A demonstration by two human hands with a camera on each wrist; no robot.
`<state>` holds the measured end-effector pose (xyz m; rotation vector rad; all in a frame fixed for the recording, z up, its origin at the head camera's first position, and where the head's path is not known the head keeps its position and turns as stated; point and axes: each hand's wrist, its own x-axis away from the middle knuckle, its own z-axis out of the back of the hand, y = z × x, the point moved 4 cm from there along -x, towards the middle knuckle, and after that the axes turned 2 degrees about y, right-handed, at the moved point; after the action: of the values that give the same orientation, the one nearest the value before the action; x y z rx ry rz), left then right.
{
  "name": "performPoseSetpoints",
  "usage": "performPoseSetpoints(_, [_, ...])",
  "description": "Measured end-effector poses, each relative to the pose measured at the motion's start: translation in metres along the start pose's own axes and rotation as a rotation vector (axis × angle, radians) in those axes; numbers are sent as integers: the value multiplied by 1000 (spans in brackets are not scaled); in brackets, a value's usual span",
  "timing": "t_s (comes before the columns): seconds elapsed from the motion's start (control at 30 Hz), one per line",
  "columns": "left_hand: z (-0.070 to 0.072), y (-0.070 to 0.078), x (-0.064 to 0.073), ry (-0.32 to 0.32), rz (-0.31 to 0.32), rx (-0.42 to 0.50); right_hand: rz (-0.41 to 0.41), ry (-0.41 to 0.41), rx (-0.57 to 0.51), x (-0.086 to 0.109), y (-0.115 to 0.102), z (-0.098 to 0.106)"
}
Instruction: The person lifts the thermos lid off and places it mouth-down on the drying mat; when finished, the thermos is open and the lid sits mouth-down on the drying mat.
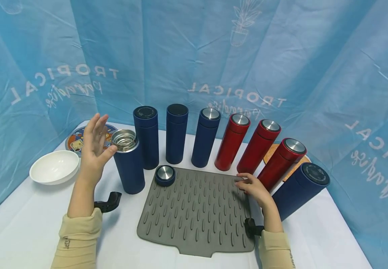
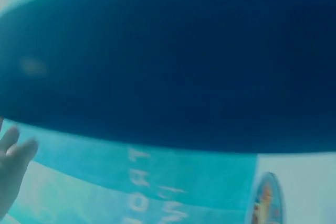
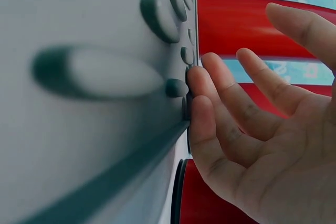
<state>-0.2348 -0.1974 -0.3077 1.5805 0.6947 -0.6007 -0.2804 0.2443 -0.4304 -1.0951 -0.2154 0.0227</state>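
Note:
My left hand (image 1: 92, 158) is raised, fingers straight, just left of an uncapped blue thermos bottle (image 1: 130, 173); whether the thumb touches its steel rim I cannot tell. In the left wrist view the bottle's dark blue side (image 2: 173, 66) fills most of the frame, and a few fingers (image 2: 13, 169) show at lower left. The bottle's blue lid (image 1: 165, 175) with a silver top sits on the far left corner of a grey ridged mat (image 1: 197, 220). At the mat's right edge rests my right hand (image 3: 262, 129), loosely bent, its lower fingertips against the edge, holding nothing.
Capped blue bottles (image 1: 177, 134) and red bottles (image 1: 232, 142) stand in an arc behind the mat. Another blue bottle (image 1: 296, 194) stands right of my right arm. A white bowl (image 1: 54, 168) and a patterned round plate (image 1: 76, 140) lie at left. Blue curtain (image 1: 194, 56) surrounds the table.

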Motion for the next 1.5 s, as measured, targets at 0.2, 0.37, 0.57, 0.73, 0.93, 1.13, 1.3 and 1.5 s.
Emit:
performPoseSetpoints(0.2, [-26, 23, 2, -23, -198, -113, 0, 7, 9, 0, 0, 0])
performPoseSetpoints(0.37, [-50, 24, 5, -85, -258, -239, 6, 9, 22, 0, 0, 0])
performPoseSetpoints(0.57, [-70, 19, 11, -110, -333, -369, 4, 7, 22, -1, 0, 0])
performPoseSetpoints(0.73, [-85, 9, 15, -171, -287, -365, 6, 8, 27, -1, 0, 0])
performPoseSetpoints(0.93, [-101, -10, 24, -272, -143, -333, -1, 4, 23, -1, 0, -1])
performPoseSetpoints(1.13, [-110, -26, 27, -272, -66, -356, 8, 0, 26, -1, -1, -1])
performPoseSetpoints(1.3, [-111, -39, 29, -228, -41, -408, 4, -6, 18, -1, 0, -1])
performPoseSetpoints(1.5, [-110, -52, 28, -151, 19, -463, 6, -12, 16, 0, -3, -1])
